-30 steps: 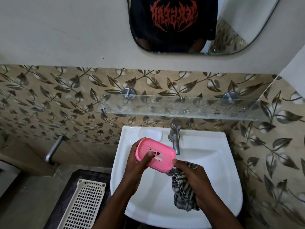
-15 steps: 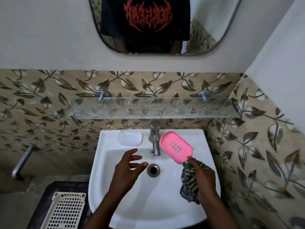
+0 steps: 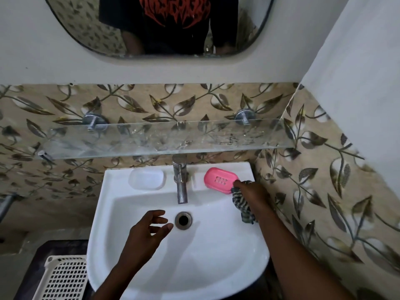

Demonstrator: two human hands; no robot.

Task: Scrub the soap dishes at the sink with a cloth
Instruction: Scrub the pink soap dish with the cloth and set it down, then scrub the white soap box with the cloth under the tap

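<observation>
Pink soap dish (image 3: 220, 180) on sink (image 3: 151, 273) ledge right of tap (image 3: 180, 180), touched by right hand (image 3: 252, 191), grip bunched around striped cloth (image 3: 243, 205). Left hand (image 3: 149, 230) over basin, grip wide, empty.

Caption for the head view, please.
Right hand, clutching striped cloth, sets pink plastic soap dish on white sink ledge.
</observation>
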